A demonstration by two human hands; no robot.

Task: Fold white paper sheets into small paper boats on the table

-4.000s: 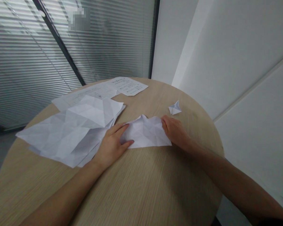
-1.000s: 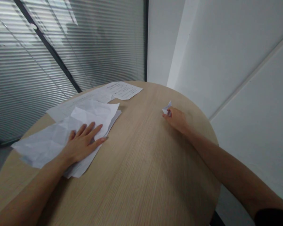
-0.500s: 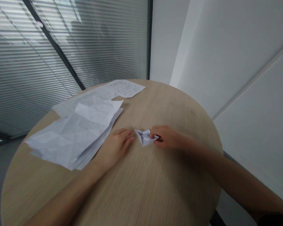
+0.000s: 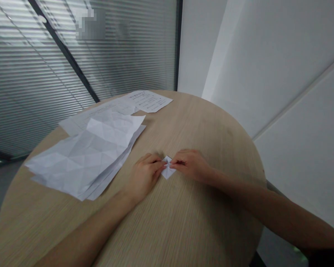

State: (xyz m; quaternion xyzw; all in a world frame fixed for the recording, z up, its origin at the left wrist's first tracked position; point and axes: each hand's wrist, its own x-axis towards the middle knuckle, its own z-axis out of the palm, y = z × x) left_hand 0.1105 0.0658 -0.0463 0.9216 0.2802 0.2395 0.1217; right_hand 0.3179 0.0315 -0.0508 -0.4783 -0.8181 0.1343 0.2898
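A small folded white paper (image 4: 167,172) lies on the wooden table, its visible part diamond-shaped with creases meeting near the middle. My left hand (image 4: 147,171) is at its left side, fingers closed together with the tips on the paper's left corner. From the right, my right hand (image 4: 192,165) pinches the paper's right part between thumb and fingers, the tips close to its centre. Both side corners are partly hidden under my fingers.
Left of my hands lies a stack of large creased white sheets (image 4: 83,159). Behind it are printed sheets (image 4: 151,101) near the far edge of the round table (image 4: 211,129). Window blinds (image 4: 139,55) and a white wall (image 4: 281,66) stand beyond.
My left hand has moved right onto the paper, which it was beside before. The paper has gone from a raised, partly open fold to a flatter diamond. My right fingers now reach nearer its centre.
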